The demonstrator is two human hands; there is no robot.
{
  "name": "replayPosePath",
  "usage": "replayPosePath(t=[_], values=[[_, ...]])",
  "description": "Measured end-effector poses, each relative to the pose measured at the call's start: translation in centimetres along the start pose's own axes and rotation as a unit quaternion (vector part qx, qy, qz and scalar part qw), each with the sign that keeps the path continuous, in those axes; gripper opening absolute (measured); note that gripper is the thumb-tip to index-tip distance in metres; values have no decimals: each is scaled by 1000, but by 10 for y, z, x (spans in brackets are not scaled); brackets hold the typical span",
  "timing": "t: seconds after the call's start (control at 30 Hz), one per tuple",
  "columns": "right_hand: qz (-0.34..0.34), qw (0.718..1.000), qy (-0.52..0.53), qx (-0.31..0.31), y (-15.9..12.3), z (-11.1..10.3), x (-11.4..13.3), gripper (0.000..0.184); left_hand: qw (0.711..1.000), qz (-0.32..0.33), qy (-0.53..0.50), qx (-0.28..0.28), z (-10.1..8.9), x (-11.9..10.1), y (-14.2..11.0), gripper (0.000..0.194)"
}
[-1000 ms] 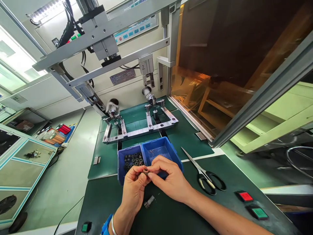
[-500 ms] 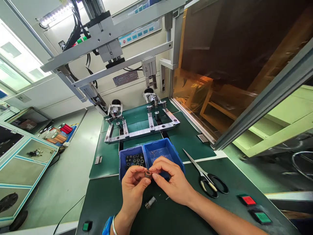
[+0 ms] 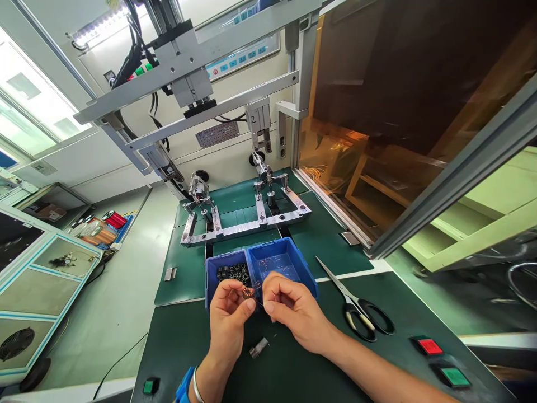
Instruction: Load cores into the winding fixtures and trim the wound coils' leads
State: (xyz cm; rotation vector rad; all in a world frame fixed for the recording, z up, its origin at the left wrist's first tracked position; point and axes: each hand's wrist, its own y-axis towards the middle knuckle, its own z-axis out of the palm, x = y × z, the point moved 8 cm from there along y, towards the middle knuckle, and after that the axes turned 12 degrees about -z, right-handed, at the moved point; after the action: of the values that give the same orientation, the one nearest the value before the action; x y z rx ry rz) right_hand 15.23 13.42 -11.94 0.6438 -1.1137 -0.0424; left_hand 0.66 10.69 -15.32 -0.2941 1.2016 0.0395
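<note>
My left hand pinches a small copper-wound stator between thumb and fingers, its round face turned towards me. Just to the right, my right hand is closed in a pinch on a thin copper wire that runs from the stator; the wire's end is hidden by the fingers. Both hands are over the near edges of two blue bins. Several dark stator cores lie in the left bin. In the right bin are thin wire scraps. A small metal cylinder rests on the green table below my hands.
Scissors with black handles lie right of the bins. Behind the bins stands a metal winding fixture with two heads. A red button and a green button sit front right, another green button front left.
My right hand has drawn slightly away from the stator, opening a gap with wire across it. The stator has tilted to face me more. The fixture's two heads have shifted their angle.
</note>
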Motion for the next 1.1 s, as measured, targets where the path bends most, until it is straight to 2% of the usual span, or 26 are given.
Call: replayPosePath(t=[0.13,0.23,0.3,0.37,0.43,0.5,0.57,0.67,0.73,0.8,0.87,0.93,0.97,1.03,1.07,1.1], values=[[10,989,148,5,2,1,0,24,998,-34,-47,4,2,2,4,36],[35,983,179,14,1,-3,-2,27,999,-22,-38,-1,0,-1,3,36],[47,992,118,19,0,-8,-4,27,1000,14,2,3,0,-6,-1,34],[72,997,4,30,-1,-11,-6,27,993,87,84,9,2,-14,-8,29],[100,986,-118,54,0,-11,-7,25,961,201,191,17,11,-25,-17,26],[97,971,-203,80,3,-7,-1,18,910,309,277,17,21,-32,-28,29],[59,960,-255,102,5,-2,12,16,879,352,321,25,27,-34,-35,34],[7,936,-335,109,-5,-8,30,15,880,303,362,49,26,-31,-40,38],[-13,901,-420,104,-26,-22,35,17,863,260,429,66,18,-25,-49,27],[-28,848,-516,121,-54,-36,32,22,827,226,511,68,5,-14,-60,14],[-32,788,-596,147,-82,-49,25,28,796,199,569,57,-12,0,-67,20],[-37,741,-655,144,-100,-59,25,31,785,189,588,42,-23,14,-71,26],[-38,726,-675,129,-104,-62,30,33,790,188,583,33,-27,19,-72,25],[-42,719,-690,77,-103,-64,48,38,826,167,539,19,-31,25,-72,19],[-50,729,-681,51,-99,-62,60,39,854,138,501,18,-32,27,-70,16],[-65,751,-656,34,-94,-56,70,37,886,98,453,24,-32,29,-67,14]])
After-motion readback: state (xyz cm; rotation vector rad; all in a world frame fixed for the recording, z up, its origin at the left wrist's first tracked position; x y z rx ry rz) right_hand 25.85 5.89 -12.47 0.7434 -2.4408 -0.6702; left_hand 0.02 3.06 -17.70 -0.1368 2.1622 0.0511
